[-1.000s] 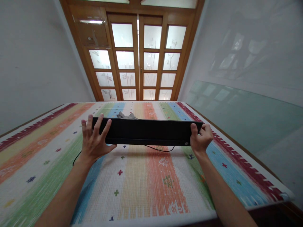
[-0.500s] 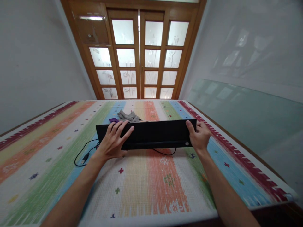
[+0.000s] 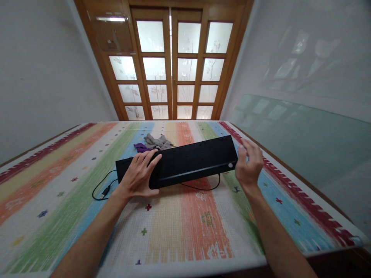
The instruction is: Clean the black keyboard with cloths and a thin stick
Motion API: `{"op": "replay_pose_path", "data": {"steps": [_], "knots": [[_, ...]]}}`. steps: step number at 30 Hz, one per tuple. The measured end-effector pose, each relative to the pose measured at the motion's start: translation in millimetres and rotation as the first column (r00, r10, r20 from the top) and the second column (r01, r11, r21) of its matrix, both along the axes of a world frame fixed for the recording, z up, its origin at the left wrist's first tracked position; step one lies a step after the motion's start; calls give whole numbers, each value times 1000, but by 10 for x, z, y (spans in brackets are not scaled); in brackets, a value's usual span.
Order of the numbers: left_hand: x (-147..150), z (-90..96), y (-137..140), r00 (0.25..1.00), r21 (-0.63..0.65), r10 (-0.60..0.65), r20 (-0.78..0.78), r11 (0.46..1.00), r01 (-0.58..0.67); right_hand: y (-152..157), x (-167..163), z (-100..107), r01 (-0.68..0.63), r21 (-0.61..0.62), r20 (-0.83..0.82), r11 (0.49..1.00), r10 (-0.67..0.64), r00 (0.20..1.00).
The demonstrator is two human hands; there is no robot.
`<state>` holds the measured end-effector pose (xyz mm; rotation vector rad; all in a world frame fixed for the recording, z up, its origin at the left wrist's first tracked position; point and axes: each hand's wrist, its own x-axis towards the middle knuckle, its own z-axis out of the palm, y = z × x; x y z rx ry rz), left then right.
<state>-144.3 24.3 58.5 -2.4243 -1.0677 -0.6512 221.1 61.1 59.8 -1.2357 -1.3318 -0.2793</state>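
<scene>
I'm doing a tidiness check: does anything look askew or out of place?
The black device slants, its right end higher in view; a USB plug lies unconnected at left, and grey fabric lies bunched beyond. No spill or damage shows.

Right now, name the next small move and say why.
Perhaps the right hand should take hold of the black slab: its right end tilts up, and only the left hand clearly grips it, the right hand sitting just beside that end.
</scene>
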Motion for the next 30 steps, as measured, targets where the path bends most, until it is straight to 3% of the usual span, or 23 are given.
{"op": "replay_pose_path", "data": {"steps": [2,5,8,12,17,20,25,30], "knots": [[30,33,-27,1000,-3,15,24,1000,-15,-144,-152,32,-37,132,168,991,15,986],[72,56,-66,998,-11,34,52,999,-34,-360,-424,19,-206,142,440,968,125,890],[96,46,-87,997,-22,54,58,998,-53,-480,-642,-58,-287,16,597,958,222,771],[115,23,-92,997,-42,63,32,997,-62,-452,-753,-194,-268,-124,666,955,281,691],[126,9,-86,999,-55,52,3,997,-52,-323,-748,-370,-234,-369,730,899,436,526],[103,-8,-81,998,-78,57,-7,995,-57,-315,-750,-399,-230,-364,721,902,429,544],[63,3,-103,997,-101,71,25,993,-68,-344,-757,-351,-265,-225,701,938,344,624],[109,38,-153,997,-112,59,46,992,-53,-257,-744,-449,-232,-317,754,920,393,527]]}}
